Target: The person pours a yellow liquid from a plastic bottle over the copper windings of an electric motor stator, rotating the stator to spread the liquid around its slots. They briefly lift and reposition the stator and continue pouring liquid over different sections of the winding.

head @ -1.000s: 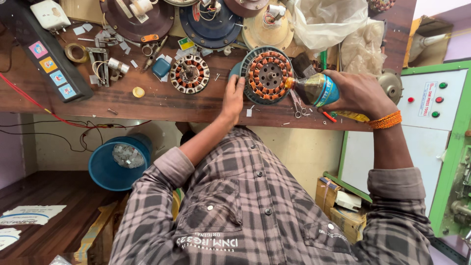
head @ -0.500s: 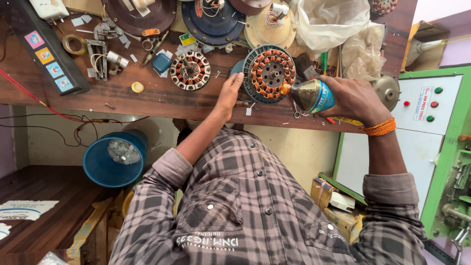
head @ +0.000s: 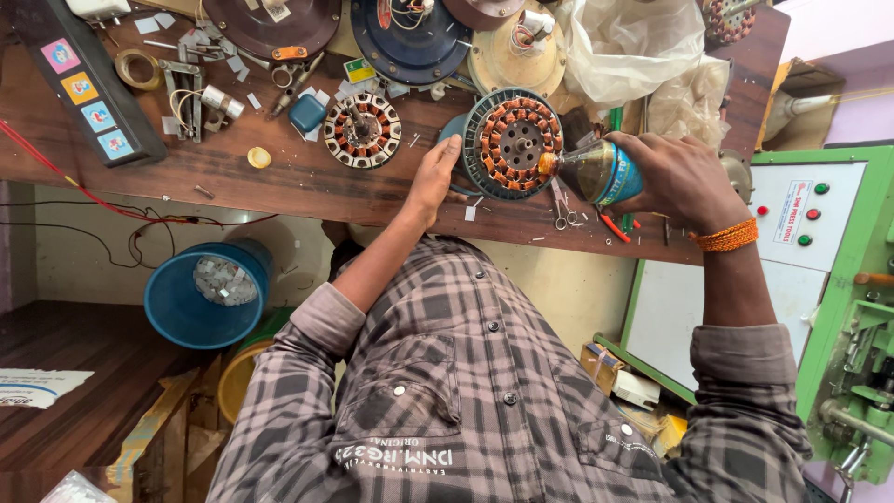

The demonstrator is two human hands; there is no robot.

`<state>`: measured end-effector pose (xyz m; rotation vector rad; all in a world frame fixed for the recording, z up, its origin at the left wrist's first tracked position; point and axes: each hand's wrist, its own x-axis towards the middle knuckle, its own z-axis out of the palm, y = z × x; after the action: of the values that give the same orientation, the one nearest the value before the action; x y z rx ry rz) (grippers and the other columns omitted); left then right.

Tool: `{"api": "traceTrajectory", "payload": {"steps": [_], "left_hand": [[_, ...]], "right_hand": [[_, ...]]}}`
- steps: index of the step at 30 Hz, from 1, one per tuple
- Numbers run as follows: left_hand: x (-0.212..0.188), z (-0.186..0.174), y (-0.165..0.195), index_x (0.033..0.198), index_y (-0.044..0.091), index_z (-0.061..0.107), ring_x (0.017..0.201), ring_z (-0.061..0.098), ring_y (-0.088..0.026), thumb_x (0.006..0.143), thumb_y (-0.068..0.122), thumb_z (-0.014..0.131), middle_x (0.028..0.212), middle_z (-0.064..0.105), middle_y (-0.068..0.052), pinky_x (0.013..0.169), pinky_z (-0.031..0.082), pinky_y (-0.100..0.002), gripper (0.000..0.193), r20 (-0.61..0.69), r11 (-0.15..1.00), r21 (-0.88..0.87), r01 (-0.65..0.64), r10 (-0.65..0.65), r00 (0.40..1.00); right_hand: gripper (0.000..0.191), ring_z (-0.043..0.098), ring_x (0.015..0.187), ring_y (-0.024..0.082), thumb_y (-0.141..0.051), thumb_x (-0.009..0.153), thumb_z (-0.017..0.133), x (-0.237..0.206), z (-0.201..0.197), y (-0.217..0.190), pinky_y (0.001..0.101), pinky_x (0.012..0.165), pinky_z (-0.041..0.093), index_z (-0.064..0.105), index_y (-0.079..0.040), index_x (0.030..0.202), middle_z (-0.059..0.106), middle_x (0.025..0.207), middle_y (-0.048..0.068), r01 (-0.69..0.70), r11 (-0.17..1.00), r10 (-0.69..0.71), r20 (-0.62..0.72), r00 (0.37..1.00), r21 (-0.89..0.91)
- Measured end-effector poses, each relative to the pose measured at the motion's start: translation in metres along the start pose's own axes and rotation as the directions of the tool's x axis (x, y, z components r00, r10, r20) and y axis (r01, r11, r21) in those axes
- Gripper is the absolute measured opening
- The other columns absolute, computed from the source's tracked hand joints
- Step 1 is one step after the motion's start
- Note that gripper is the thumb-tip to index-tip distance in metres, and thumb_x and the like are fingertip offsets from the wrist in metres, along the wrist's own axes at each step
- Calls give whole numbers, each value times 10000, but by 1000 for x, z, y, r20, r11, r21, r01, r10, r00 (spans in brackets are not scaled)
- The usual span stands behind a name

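A: Round grey-rimmed motor stator wound with copper coils (head: pixel 512 142) — where does it sit?

B: Near the front edge of the worn brown wooden workbench (head: pixel 279 182). The left hand (head: pixel 436 177) has its palm and fingers laid against the stator's side, seemingly to brace it.

A: And the other hand?

B: The right hand (head: pixel 680 177), an orange thread band (head: pixel 724 235) at its wrist, has its fingers closed round a small dark bottle with a blue label (head: pixel 596 172). The bottle is tipped sideways so its orange nozzle meets the coils, as one would to feed liquid onto the windings.

A: Anything close by?

B: Small scissors (head: pixel 562 207) lie just beside the stator, within reach. Farther left rests a smaller copper-wound stator (head: pixel 361 130). Beyond them, at the back, lie a dark blue round fan cover (head: pixel 410 42) and a crumpled clear plastic bag (head: pixel 624 47).
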<state>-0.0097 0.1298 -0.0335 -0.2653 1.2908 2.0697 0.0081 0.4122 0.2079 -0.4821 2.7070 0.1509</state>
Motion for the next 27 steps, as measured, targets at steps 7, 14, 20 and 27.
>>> {"api": "traceTrajectory", "payload": {"steps": [7, 14, 20, 27], "left_hand": [[-1, 0, 2, 1169, 128, 648, 864, 649, -69, 1042, 490, 471, 1030, 665, 32, 506, 563, -248, 422, -3, 1000, 20, -12, 12, 1000], [-3, -3, 2, 1043, 112, 622, 776, 644, -81, 1039, 409, 535, 900, 621, 23, 478, 537, -260, 310, 2, 994, 102, -49, 49, 999], [0, -3, 3, 1103, 128, 655, 759, 650, -62, 1040, 436, 494, 911, 644, 41, 472, 557, -269, 354, -42, 998, 50, -49, 51, 998], [-4, -5, 6, 1155, 87, 642, 691, 683, -103, 1040, 392, 572, 928, 660, -47, 469, 571, -284, 333, -12, 981, 163, -103, 107, 994]], "right_hand": [[1038, 683, 1056, 344, -505, 553, 908, 7, 0, 12, 462, 899, 487, 538, -211, 1477, 705, 1133, 118, -9, 996, 7, -19, 1000, -93], [1014, 685, 1075, 322, -502, 577, 907, 14, 6, 27, 458, 870, 504, 561, -224, 1489, 702, 1143, 106, -1, 989, -10, -75, 997, -148], [1035, 677, 1087, 326, -514, 563, 912, 24, 1, 32, 453, 902, 508, 563, -222, 1493, 700, 1154, 113, 8, 984, -22, -75, 997, -180], [1067, 667, 1140, 333, -504, 534, 913, 37, -4, 33, 466, 934, 493, 549, -200, 1489, 699, 1191, 123, 65, 989, -79, -99, 992, -132]]}}
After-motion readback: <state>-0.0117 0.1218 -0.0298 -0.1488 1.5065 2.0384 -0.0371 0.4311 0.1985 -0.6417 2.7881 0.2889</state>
